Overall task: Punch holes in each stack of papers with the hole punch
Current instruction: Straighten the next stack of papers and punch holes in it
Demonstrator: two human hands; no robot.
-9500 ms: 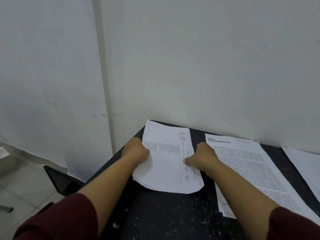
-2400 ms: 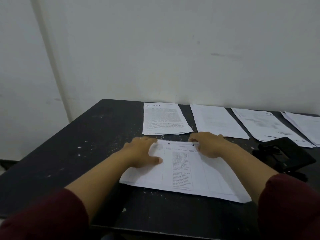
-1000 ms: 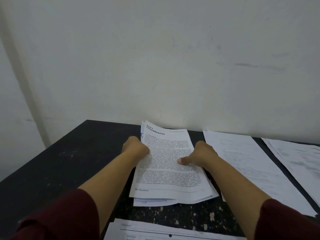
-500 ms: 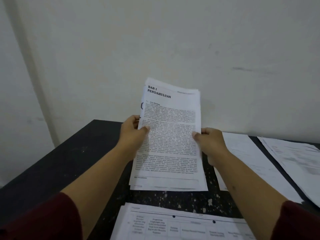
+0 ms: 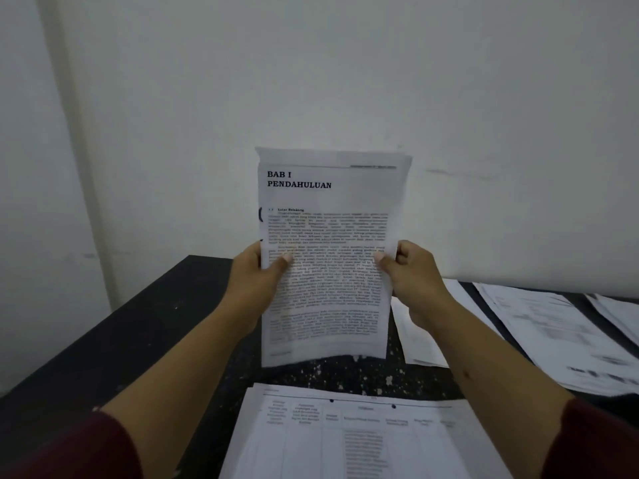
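A white wall [image 5: 345,81] fills the upper view, and below it a black table [image 5: 131,340], speckled with white flecks, runs across. Nearest the camera lies a table-printed stack [image 5: 345,440] with two punched holes along its far edge. More stacks [image 5: 539,326] lie flat in a row to the right.

Held upright above the table, at centre, is the headed stack [image 5: 328,257]: white sheets, several deep, edges slightly uneven at the top, dense text under the bold heading "BAB I PENDAHULUAN". A dark mark shows at its left edge.

The left hand [image 5: 256,281] grips its left edge, thumb on the front. The right hand [image 5: 411,274] grips the right edge likewise, fingers curled behind. Both sleeves [image 5: 86,447] are maroon.
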